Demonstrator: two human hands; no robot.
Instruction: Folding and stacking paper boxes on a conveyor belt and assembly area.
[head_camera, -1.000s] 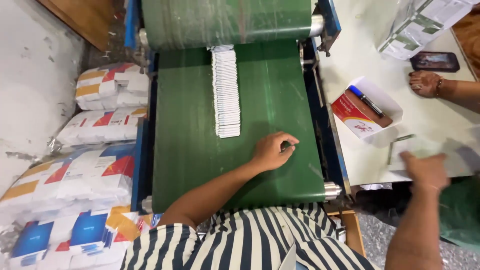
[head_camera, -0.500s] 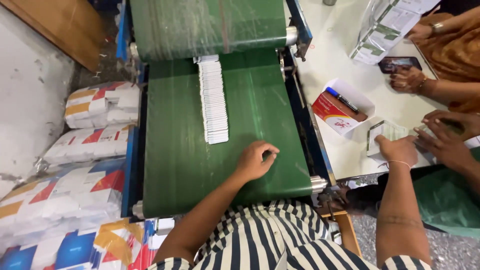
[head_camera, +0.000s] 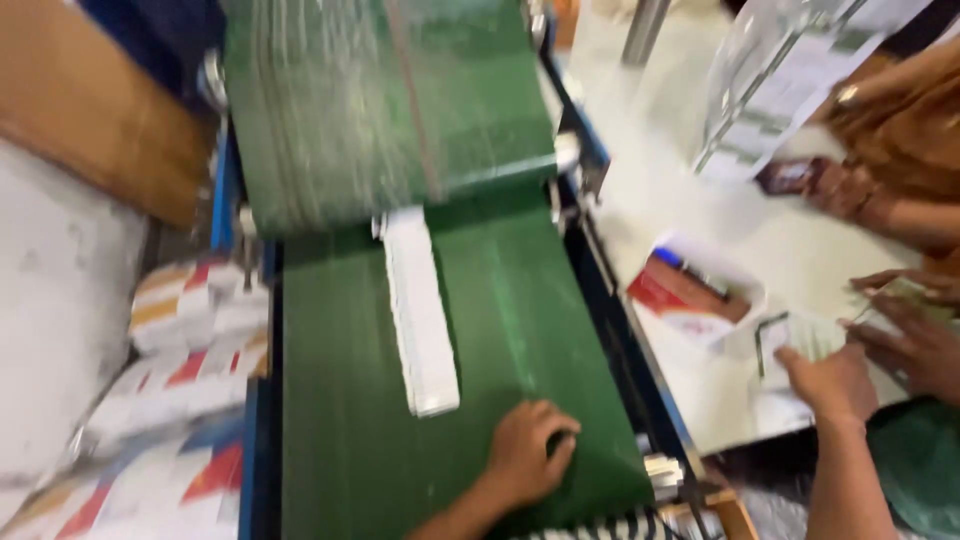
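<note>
On the green conveyor belt (head_camera: 520, 320), near its lower end, the left hand (head_camera: 528, 455) rests palm down, fingers curled loosely, holding nothing. Half a second back it lay a little farther from the long white stack of flat packets (head_camera: 420, 310); now the stack's near end sits just beside it, up and to the left, apart but close. The stack has come nearer down the belt, its far end still under the plastic-wrapped roller hood (head_camera: 380, 110). View is closer and blurred, so part of that shift is head movement.

Judgement: the packets are almost within reach of the waiting hand.

Right hand (head_camera: 828, 382) is out over the white counter (head_camera: 700, 190), right of the belt, forearm extended, knuckles up, fingers bent down onto a pale sheet or packet (head_camera: 790, 345); cannot tell whether it grips it. A second ago it was lower and nearer the counter's edge.

Another person's hands (head_camera: 915, 335) work just beside it at the counter's right side. A small open white box with red contents and a blue pen (head_camera: 690, 285) lies between belt and right hand. Printed sacks (head_camera: 180, 370) are piled left of the belt.
</note>
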